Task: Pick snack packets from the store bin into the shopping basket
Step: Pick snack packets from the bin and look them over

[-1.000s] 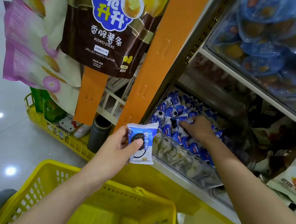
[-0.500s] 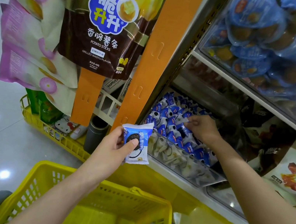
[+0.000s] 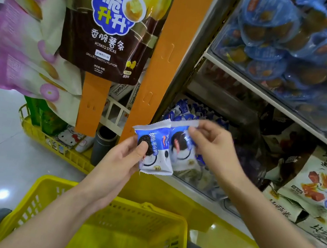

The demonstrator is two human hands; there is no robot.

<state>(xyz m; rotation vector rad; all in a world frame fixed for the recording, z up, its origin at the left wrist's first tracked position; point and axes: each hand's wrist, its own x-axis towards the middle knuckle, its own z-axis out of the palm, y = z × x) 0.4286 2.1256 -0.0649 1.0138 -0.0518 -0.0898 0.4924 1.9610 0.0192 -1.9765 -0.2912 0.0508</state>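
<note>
Two grips: left fingers [image 3: 141, 149] pinch cookie packet [image 3: 160, 144], right fingers [image 3: 198, 134] likely matching packet [image 3: 182, 150]; bag [image 3: 108, 35] reads POTATO STICKS.

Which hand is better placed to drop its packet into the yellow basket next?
Left, probably: the left hand holds its packet nearer the basket; the right hand, with a second packet, is beyond its right rim.

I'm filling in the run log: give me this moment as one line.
left hand: holds cookie packet | right hand: pinches second packet beside it | basket: below both hands | step: neither packet dropped in yet
</note>
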